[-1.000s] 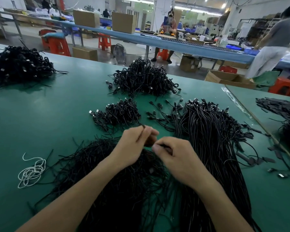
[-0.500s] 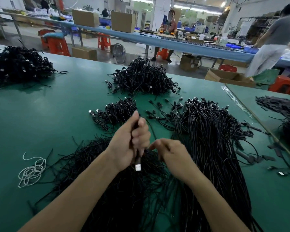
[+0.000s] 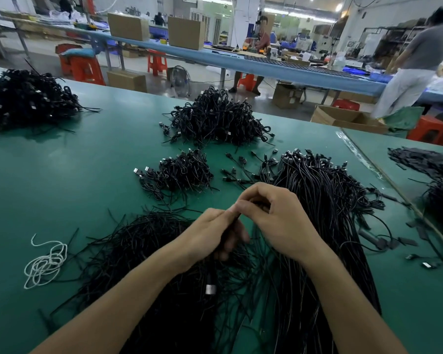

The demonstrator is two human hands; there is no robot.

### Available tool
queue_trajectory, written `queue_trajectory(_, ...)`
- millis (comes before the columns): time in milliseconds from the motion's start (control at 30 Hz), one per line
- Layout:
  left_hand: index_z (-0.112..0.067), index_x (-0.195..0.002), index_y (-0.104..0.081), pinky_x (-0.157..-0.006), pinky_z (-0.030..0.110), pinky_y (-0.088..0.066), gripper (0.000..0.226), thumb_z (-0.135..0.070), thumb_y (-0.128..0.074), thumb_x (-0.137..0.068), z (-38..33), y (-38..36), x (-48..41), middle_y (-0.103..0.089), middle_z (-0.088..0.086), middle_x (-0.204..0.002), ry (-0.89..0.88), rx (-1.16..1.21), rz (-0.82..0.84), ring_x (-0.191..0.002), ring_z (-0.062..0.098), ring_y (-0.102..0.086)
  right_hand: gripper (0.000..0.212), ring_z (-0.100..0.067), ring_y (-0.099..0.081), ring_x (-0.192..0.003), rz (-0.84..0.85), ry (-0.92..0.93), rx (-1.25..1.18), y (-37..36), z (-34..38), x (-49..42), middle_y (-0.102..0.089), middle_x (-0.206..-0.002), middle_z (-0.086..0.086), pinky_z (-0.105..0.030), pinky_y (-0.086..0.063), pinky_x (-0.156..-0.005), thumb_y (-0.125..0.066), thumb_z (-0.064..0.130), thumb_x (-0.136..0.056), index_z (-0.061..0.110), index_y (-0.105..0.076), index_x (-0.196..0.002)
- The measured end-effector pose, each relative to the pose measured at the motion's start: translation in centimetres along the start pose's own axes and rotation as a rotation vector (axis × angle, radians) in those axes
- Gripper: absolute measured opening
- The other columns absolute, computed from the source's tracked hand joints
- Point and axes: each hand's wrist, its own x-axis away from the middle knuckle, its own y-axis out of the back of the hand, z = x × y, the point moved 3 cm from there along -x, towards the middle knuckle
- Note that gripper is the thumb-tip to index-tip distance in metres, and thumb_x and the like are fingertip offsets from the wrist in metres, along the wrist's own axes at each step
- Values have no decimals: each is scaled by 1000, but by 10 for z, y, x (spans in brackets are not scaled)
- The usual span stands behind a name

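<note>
My left hand [image 3: 210,235] grips a folded black USB cable [image 3: 210,279] whose silver plug hangs below the palm. My right hand [image 3: 276,218] sits just above and to the right, its fingers curled and pinching the cable's upper end close to my left thumb. Both hands hover over a heap of thin black ties [image 3: 143,241] on the green table [image 3: 62,180]. A long bundle of straight black cables [image 3: 327,200] lies to the right of my hands. What my right fingers pinch is mostly hidden.
A small pile of bundled cables [image 3: 179,172] lies ahead, a bigger pile [image 3: 215,118] behind it, another [image 3: 23,98] at far left. A white cord [image 3: 46,261] lies at left. Loose plugs and black strips [image 3: 420,159] lie at right. People work at the blue bench [image 3: 266,65].
My left hand has tipped downward so the cable's plug hangs lower. My right hand has risen above the left hand's thumb and closed over the cable's top.
</note>
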Motion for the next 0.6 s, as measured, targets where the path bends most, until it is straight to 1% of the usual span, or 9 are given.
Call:
queue_trajectory(33, -16, -66, -68, -40, 19, -34, 61, -48, -33, -104, -2, 0, 2, -43, -4, -44, 36, 88, 38, -36, 10, -40, 10, -3, -59, -69, -29, -15, -78, -1, -3, 0, -66, -73, 13, -25, -50, -66, -71, 32, -89, 24, -69, -83)
queue_trajectory(100, -16, -63, -63, -37, 17, -28, 57, -50, -37, -101, -7, 2, 5, -32, -7, -43, 63, 344, 145, -33, 6, -30, 30, -8, -52, -61, -85, -63, -187, -5, -9, 3, -60, -65, 5, -33, -46, -60, -66, 47, -85, 19, -68, -78)
queue_trajectory(200, -18, -61, -56, -33, 15, -27, 46, -45, -47, -97, -16, 4, 6, -34, -11, -43, 11, 730, 249, -32, 2, -31, 44, -8, -46, -53, -117, -118, -225, -16, -13, 10, -55, -57, 7, -27, -38, -52, -52, 58, -87, 20, -64, -69)
queue_trajectory(267, -18, -62, -59, -36, 14, -36, 42, -43, -51, -95, -23, 8, 2, -43, -10, -46, -52, 945, 194, -36, 1, -41, 40, -9, -40, -49, -61, -138, -174, -26, -11, 15, -51, -54, 8, -26, -32, -48, -47, 54, -93, 27, -62, -67)
queue_trajectory(333, -14, -68, -70, -46, 15, -50, 39, -39, -53, -92, -25, 15, -4, -58, -4, -58, -114, 1037, 18, -48, 5, -58, 36, -8, -35, -45, 68, -123, -89, -36, -7, 20, -49, -50, 11, -24, -28, -45, -48, 40, -101, 33, -61, -69)
queue_trajectory(400, -6, -88, -77, -63, 19, -58, 35, -32, -53, -91, -21, 21, -10, -74, 9, -83, -199, 942, -151, -75, 16, -73, 35, -7, -37, -46, 208, -93, -2, -42, -2, 23, -52, -55, 12, -20, -28, -45, -47, 24, -104, 34, -59, -73)
queue_trajectory(467, 0, -110, -69, -79, 22, -58, 34, -23, -47, -100, -17, 22, -13, -74, 15, -105, -278, 627, -254, -98, 23, -73, 32, -9, -43, -55, 335, -63, 112, -40, 4, 26, -52, -68, 9, -20, -36, -51, -42, 12, -103, 24, -56, -77)
queue_trajectory(533, -1, -118, -64, -84, 23, -56, 30, -16, -40, -106, -10, 21, -12, -73, 11, -107, -312, 201, -360, -102, 20, -71, 37, -7, -46, -63, 417, -34, 191, -35, 9, 28, -49, -74, 9, -19, -37, -58, -41, 11, -103, 30, -47, -72)
queue_trajectory(600, 1, -112, -65, -80, 24, -56, 30, -14, -40, -107, -4, 16, -11, -72, 9, -100, -247, 9, -324, -93, 18, -71, 36, -8, -48, -65, 444, -15, 239, -27, 12, 28, -51, -74, 9, -22, -38, -60, -47, 19, -103, 31, -47, -69)
